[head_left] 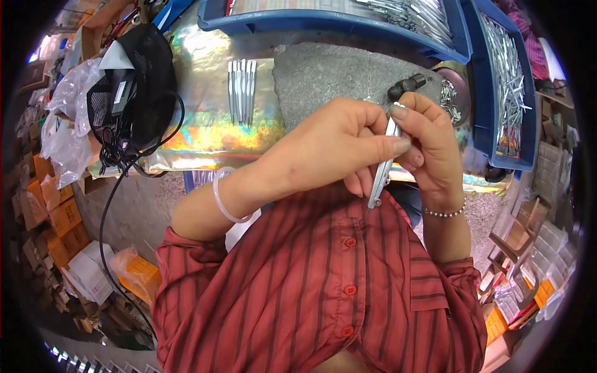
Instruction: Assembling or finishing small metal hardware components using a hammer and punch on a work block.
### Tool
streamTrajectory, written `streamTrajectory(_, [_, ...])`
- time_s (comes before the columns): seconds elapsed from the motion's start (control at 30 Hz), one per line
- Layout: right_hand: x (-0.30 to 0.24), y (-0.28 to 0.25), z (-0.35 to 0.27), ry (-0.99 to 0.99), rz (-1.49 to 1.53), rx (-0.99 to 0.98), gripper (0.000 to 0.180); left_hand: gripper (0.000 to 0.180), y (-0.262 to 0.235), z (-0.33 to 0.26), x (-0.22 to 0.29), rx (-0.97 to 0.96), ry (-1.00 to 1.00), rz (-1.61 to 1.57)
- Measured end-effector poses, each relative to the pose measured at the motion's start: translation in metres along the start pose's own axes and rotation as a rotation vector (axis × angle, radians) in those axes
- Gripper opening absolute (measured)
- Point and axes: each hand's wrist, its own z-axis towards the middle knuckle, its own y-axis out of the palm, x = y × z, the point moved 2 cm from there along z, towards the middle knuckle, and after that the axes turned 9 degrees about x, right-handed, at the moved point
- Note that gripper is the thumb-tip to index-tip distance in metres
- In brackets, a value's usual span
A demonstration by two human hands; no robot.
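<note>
My left hand point(326, 140) pinches a slim silver drawing compass point(382, 171) between thumb and fingers, in front of my chest. The compass slants, with its thin needle tip pointing down toward my shirt and small round screws near that end. At its upper end, my right hand point(435, 146) has thumb and forefinger closed on the top; whatever small part may be between them is hidden. Just beyond my fingers, a black knobbed tool point(407, 86) lies on a grey stone slab point(323, 78). Left of the slab, several similar silver pieces point(241, 92) lie side by side.
Blue trays point(336, 25) of slim metal parts point(413, 15) stand at the back, and another blue tray point(528, 124) at the right. A round dish of small metal parts point(450, 99) sits beside the slab. A black mesh bag point(149, 68) with cables lies at the left.
</note>
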Motion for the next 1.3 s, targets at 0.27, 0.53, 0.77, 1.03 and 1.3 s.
streamTrajectory(0.27, [0.007,-0.01,-0.013,-0.011,0.079,0.075,0.012,0.027,0.008,0.01,-0.002,-0.09,-0.075,0.025])
streamTrajectory(0.53, [0.014,-0.014,-0.026,-0.123,0.073,0.158,0.009,0.026,0.014,0.015,0.004,-0.149,-0.068,0.182])
streamTrajectory(0.77, [0.018,-0.022,-0.035,-0.096,0.149,0.245,0.011,0.027,0.022,0.023,-0.002,-0.228,-0.103,0.176])
streamTrajectory(1.03, [0.024,-0.042,-0.041,-0.133,0.204,0.266,0.011,0.027,0.039,0.03,0.0,-0.262,-0.136,0.247])
streamTrajectory(1.3, [0.022,-0.064,-0.046,-0.112,0.28,0.289,0.012,0.027,0.062,0.044,0.0,-0.282,-0.198,0.253])
